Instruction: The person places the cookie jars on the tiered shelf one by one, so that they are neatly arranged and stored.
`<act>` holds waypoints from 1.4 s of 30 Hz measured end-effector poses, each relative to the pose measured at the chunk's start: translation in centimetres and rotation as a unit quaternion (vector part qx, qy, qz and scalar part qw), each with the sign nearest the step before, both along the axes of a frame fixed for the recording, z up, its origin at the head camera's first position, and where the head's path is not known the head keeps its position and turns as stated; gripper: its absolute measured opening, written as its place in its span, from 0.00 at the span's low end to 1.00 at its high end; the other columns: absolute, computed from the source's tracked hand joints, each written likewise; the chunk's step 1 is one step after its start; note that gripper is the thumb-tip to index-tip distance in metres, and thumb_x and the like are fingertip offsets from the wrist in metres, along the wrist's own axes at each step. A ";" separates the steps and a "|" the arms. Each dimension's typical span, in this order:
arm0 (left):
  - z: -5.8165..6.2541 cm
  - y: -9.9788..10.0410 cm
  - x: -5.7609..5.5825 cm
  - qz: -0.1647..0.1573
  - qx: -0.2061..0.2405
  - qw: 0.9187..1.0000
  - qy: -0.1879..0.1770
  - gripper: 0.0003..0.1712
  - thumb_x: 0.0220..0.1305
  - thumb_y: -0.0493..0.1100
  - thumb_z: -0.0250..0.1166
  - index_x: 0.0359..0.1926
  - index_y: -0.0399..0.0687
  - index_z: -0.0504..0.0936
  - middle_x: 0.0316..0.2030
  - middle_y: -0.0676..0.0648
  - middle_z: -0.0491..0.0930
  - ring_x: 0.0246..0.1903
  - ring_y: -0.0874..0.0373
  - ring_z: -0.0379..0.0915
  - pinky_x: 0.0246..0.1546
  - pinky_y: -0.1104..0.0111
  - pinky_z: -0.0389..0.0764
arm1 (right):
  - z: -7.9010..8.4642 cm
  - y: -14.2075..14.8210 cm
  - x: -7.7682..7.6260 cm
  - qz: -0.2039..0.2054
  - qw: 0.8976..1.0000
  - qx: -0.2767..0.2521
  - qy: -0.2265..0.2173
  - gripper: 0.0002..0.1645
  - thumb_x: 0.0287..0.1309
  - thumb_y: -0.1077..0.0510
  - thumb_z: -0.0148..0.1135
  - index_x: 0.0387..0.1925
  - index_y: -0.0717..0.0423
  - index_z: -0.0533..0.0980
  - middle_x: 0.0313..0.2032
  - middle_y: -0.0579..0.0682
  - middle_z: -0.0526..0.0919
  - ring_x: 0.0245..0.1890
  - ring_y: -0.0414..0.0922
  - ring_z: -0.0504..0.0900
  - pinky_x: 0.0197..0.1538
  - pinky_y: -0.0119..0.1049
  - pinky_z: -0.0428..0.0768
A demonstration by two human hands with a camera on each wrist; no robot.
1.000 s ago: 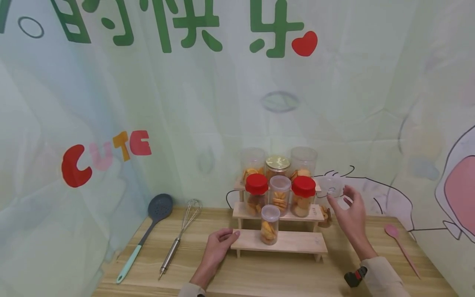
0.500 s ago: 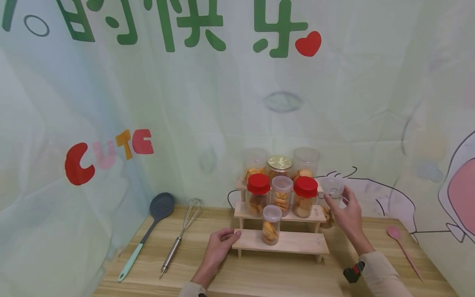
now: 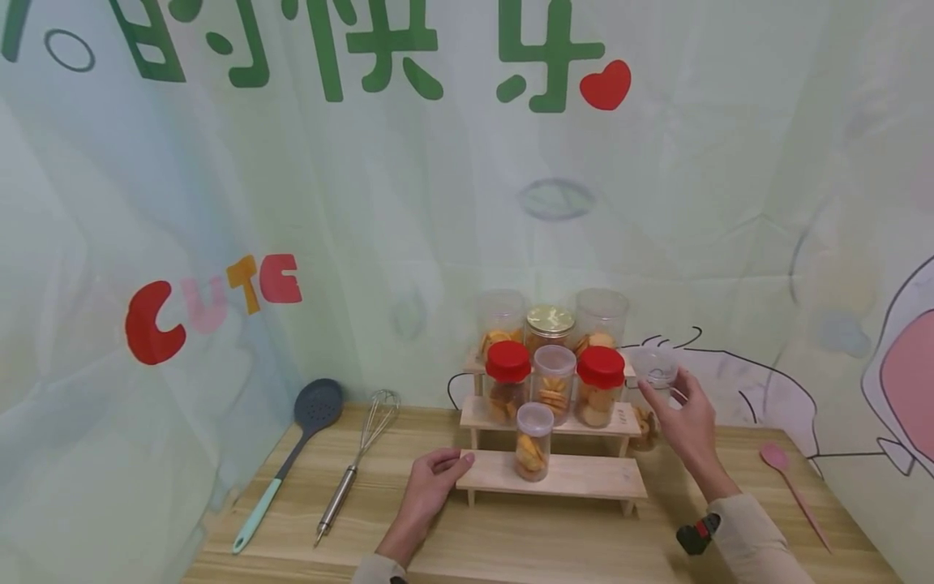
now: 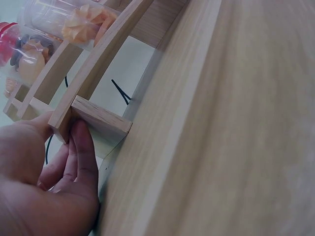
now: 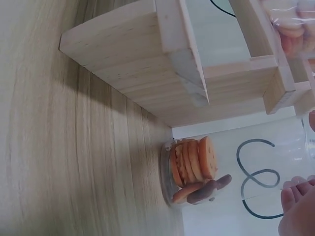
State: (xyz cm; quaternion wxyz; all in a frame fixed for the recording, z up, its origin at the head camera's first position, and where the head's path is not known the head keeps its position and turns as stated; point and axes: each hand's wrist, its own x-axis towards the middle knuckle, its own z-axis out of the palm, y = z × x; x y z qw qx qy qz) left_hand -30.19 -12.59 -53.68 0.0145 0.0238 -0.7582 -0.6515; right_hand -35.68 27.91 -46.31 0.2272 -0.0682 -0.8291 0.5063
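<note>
Thumb and fingers of my left hand [image 3: 434, 483] pinch the left end of the lowest step of a wooden tiered rack [image 3: 584, 478]; the left wrist view shows the fingers under the board [image 4: 91, 73]. My right hand [image 3: 689, 418] holds the upper part of a tall clear jar [image 3: 654, 367] beside the rack's right end. In the right wrist view, stacked cookies [image 5: 194, 164] lie at the base of that jar, which stands on the table. A small jar of cookies [image 3: 533, 446] stands mid-way along the lowest step.
Two red-lidded jars [image 3: 508, 369] and a clear jar [image 3: 554, 381] fill the middle step. A gold-lidded jar [image 3: 550, 320] stands between two clear jars on top. A slotted turner [image 3: 319, 403] and whisk [image 3: 349, 478] lie left, a pink spoon [image 3: 791, 491] right.
The head view has shifted slightly. My right hand has moved a little against the clear jar, its fingers closer round the top. My left hand stays on the rack.
</note>
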 end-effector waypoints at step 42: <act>0.2 0.1 0.0 -0.001 0.007 1.000 0.011 0.30 0.64 0.53 0.70 0.55 0.33 0.80 0.49 0.38 0.85 0.49 0.54 0.81 0.49 0.67 0.81 | 3.8 -3.3 9.4 0.060 0.988 0.043 0.136 0.34 0.58 0.50 0.74 0.65 0.49 0.73 0.56 0.45 0.81 0.54 0.28 0.77 0.57 0.16 0.71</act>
